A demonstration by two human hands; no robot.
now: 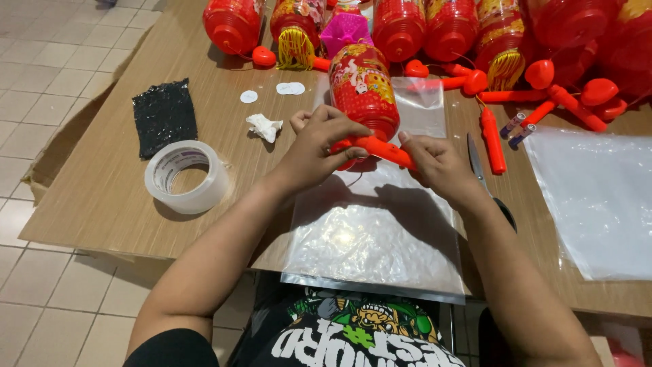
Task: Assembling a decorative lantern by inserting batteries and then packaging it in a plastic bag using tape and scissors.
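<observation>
Nearest the camera, both forearms reach forward over a clear plastic bag (373, 238) that lies flat on the wooden table (88, 197). The left hand (319, 146) is bent inward at the wrist, its fingers curled around the bottom end of a red cylindrical lantern (363, 92) and over the orange plastic handle stick (377, 149) that crosses below it. The right hand (435, 163) comes in from the other side, thumb up, fingers closed on the right end of the same stick. The lantern is held just above the bag's far edge, its top pointing away from the person.

Left of the arms a roll of clear packing tape (187, 177) lies flat, with a black glittery sheet (163, 115) and a crumpled white scrap (263, 127) beyond it. Scissors (485, 180) lie just right of the right hand, a second plastic sheet (598, 197) farther right. At the far edge stands a row of red lanterns (421, 27) with loose orange sticks (492, 139).
</observation>
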